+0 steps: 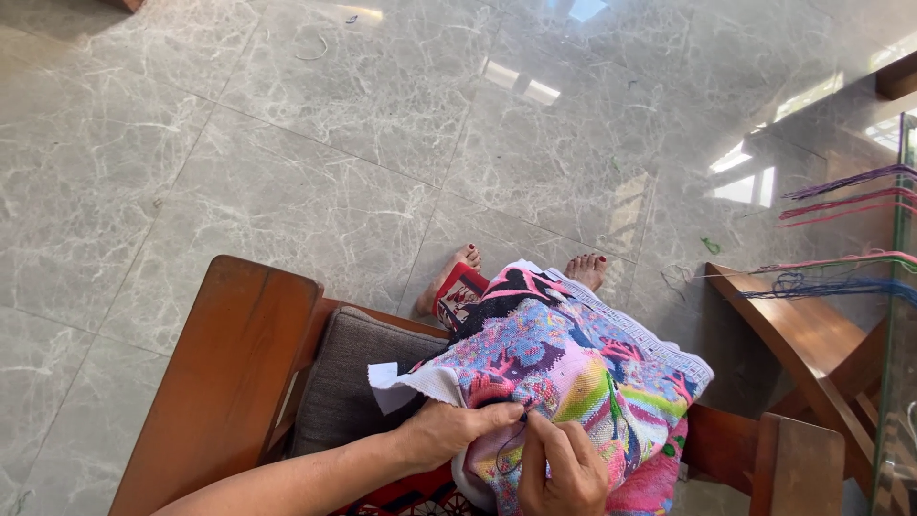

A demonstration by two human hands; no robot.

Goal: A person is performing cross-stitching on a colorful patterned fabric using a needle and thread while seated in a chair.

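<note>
My left hand (449, 430) pinches the embroidered cloth (573, 373); right hand (564, 468) grips dark thread (509, 441); wooden chair arm (224, 382) sits left, glass table (898, 382) right.

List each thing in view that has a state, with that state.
left hand: gripping the cloth's edge.
right hand: fingers pinched at the stitching.
embroidered cloth: bunched over the lap, partly stitched.
thread skeins: draped over the glass table edge.
chair cushion: partly uncovered.
</note>
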